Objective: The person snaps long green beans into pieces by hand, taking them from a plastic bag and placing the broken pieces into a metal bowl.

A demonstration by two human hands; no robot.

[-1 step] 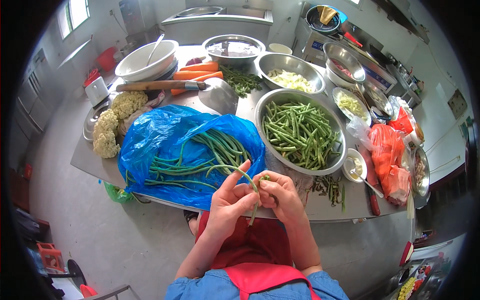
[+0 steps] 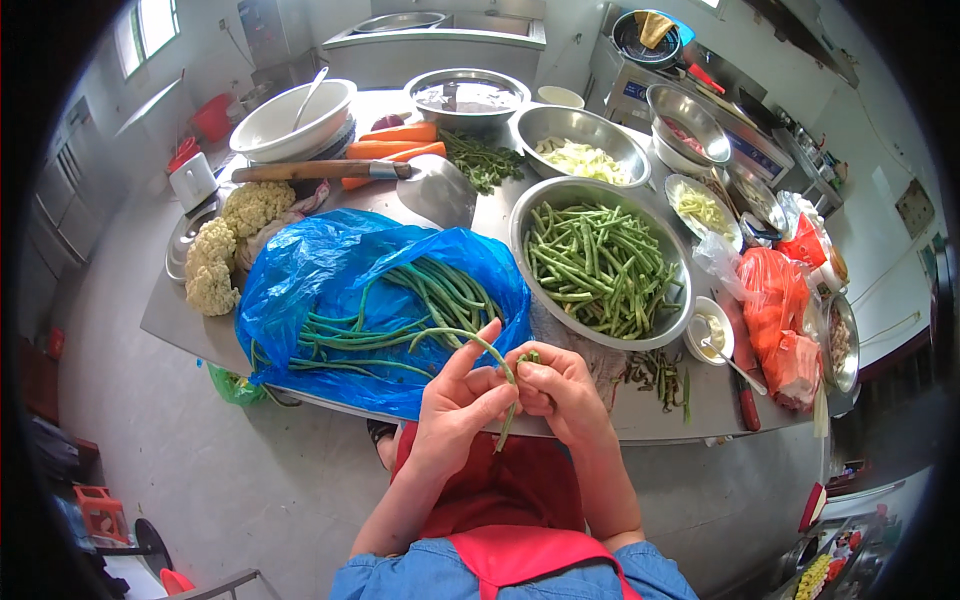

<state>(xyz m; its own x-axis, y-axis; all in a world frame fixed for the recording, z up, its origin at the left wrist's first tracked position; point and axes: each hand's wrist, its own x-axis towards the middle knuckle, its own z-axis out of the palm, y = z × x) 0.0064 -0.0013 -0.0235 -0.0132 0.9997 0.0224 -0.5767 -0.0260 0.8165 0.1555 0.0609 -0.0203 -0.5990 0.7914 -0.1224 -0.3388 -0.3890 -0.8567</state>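
Over the table's front edge, my left hand point(image 2: 463, 400) pinches a long green bean point(image 2: 489, 346), which curves up past the fingers and hangs down below them. Close beside it, my right hand point(image 2: 566, 392) is closed on short bean pieces point(image 2: 529, 358) whose green ends poke out between thumb and forefinger. Whole long beans lie in an open blue plastic bag point(image 2: 300, 265) beyond my left hand. A large steel bowl point(image 2: 518, 235) full of snapped bean lengths stands past my right hand. Trimmed bean scraps point(image 2: 657, 376) lie on the table to its right.
A cleaver with a wooden handle point(image 2: 300, 171) lies behind the bag, near carrots point(image 2: 400, 150) and cauliflower point(image 2: 212, 258). On the right stand a small white bowl with a spoon point(image 2: 708, 331), a red-handled knife point(image 2: 747, 395) and a red plastic bag point(image 2: 775, 290).
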